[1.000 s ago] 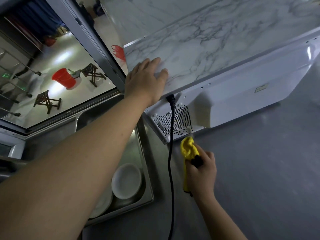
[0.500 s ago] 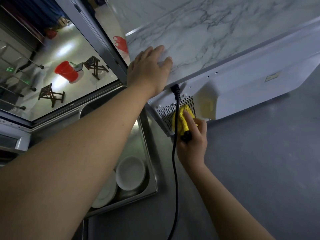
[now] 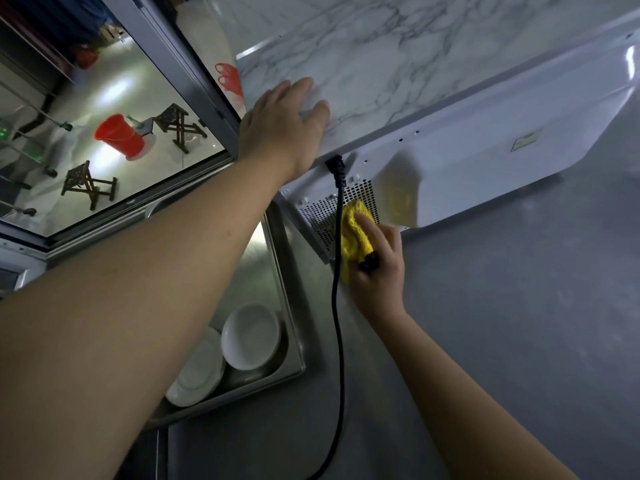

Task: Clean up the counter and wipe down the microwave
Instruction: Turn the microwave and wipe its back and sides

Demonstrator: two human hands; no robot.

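the right hand (image 3: 379, 261) pinches the yellow cloth (image 3: 355, 233) against the microwave (image 3: 467, 164) vent, its long back running toward 2 o'clock; the left hand (image 3: 282, 124) lies spread on top.

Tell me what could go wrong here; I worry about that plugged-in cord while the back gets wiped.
The yellow cloth in the right hand rubs the vent grille right beside the black power cord; a snag could tug its plug. If the cloth is damp, moisture might enter the vents. The left hand pressing on the microwave could shift it.
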